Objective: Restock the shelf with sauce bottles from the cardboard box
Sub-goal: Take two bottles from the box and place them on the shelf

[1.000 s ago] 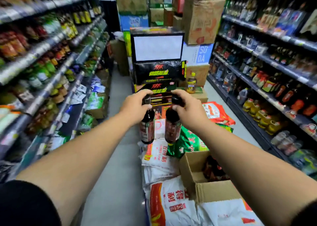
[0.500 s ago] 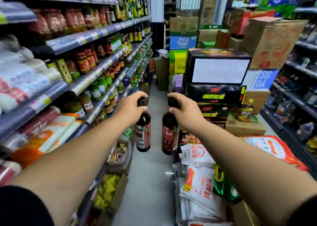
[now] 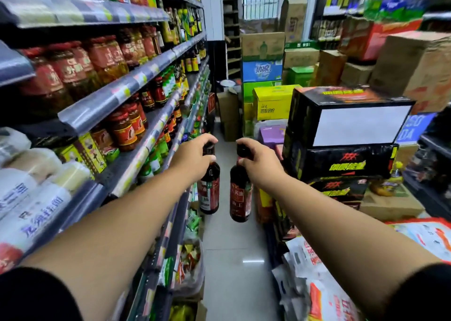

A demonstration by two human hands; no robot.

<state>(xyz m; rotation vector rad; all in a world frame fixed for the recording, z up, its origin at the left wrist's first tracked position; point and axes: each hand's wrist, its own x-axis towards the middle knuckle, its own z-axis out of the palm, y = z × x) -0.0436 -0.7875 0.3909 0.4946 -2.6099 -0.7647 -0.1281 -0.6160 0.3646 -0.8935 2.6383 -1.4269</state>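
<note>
The left hand (image 3: 192, 156) fingers grasp the neck of a dark sauce bottle (image 3: 209, 190); the right hand (image 3: 262, 161) fingers grasp a second sauce bottle (image 3: 240, 197). Both hang upright over the aisle floor (image 3: 231, 259), just right of the jar-filled shelf (image 3: 136, 76).

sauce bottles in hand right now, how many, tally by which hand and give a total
Left hand, grip closed around the neck of a dark sauce bottle: 1
Right hand, grip closed around the neck of a second dark sauce bottle: 1
Total: 2
</note>
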